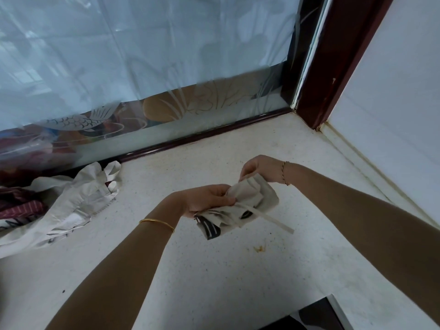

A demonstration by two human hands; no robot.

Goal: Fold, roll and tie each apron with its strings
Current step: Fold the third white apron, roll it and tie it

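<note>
Looking down through the head view, we find one beige apron (252, 201) rolled into a short bundle and held just above the counter (214, 270), near its middle. The left hand (209, 198) grips the bundle's left end, fingers curled round the cloth. The right hand (259, 169) pinches the cloth at the bundle's upper end; whether a string lies between those fingers we cannot tell. One string (273, 220) crosses the bundle and trails loose off its lower right side, its end free. We see no finished knot.

We judge folding and rolling of this apron done, and tying in hand but not complete: the loose string is not yet wrapped and secured. A pile (71, 201) of crumpled pale cloth lies at the counter's left, well apart from the hands, with a dark red striped cloth (21, 206) beside it. We judge these to be aprons awaiting the same treatment; how many, we cannot tell. No tied bundle is visible.

The counter is pale speckled stone, with a small orange stain (258, 248) near the bundle and a few dark specks. Patterned frosted glass (142, 55) in a dark red frame (333, 67) closes the far side; a white wall (392, 91) runs along the right. A dark object (309, 315) shows at the lower right corner; we cannot identify it.
</note>
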